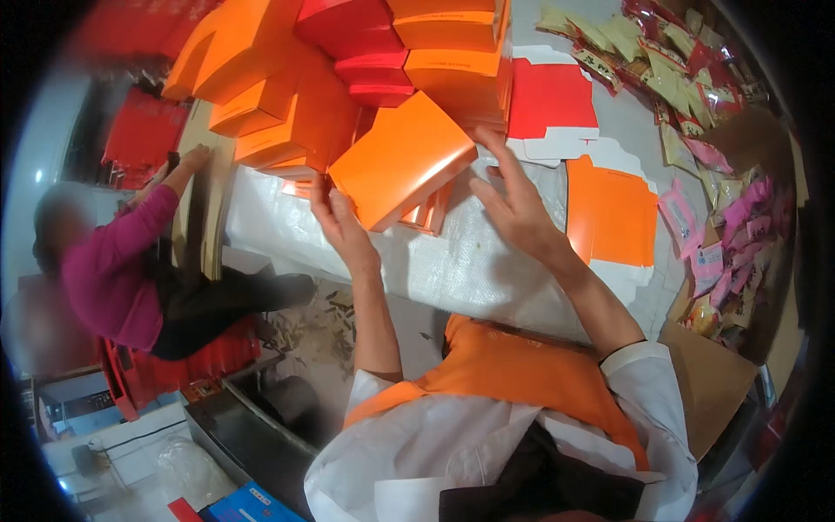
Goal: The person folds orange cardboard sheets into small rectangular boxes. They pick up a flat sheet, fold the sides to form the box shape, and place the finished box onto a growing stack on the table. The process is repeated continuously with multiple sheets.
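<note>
A closed orange carton sits tilted at the table's middle, in front of the stacked boxes. My left hand grips its lower left corner, thumb on the near side and fingers at the end. By the carton's right end is my right hand, open, with fingers spread. Its index fingertip is at the far right corner, and whether it touches is hard to tell. Under the carton, part of another orange piece shows.
Stacked orange boxes and red boxes stand behind. Flat red and orange cartons lie at right, beside snack packets and pink packets. A person in a purple top sits at left. A cardboard flap juts out at lower right.
</note>
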The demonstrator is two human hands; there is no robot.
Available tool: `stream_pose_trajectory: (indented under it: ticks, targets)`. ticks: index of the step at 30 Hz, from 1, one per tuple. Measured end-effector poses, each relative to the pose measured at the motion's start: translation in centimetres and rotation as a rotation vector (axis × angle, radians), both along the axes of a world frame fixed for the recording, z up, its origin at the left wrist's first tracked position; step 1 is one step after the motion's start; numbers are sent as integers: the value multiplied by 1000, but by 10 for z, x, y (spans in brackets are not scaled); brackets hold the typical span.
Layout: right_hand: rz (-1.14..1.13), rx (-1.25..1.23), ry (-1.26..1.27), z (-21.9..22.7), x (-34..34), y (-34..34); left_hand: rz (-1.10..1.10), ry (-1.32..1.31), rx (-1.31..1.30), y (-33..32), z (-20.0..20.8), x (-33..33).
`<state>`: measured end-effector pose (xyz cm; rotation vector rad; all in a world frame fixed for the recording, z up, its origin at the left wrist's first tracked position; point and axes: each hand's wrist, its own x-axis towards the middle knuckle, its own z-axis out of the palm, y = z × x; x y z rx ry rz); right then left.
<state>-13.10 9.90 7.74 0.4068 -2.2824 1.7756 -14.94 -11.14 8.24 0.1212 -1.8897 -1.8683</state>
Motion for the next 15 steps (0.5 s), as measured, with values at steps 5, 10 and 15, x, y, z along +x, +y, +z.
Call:
stream_pose_trajectory:
  ticks: [5, 10, 15]
  targets:
    - [151, -205, -154, 5, -6, -17, 29, 96, -23, 9, -17, 20]
    - [46, 15, -128, 9, -35, -23, 176, 178, -512, 13, -28, 33]
    - [-2, 144, 15, 9, -33, -22, 279, 120, -631, 26, -15, 11]
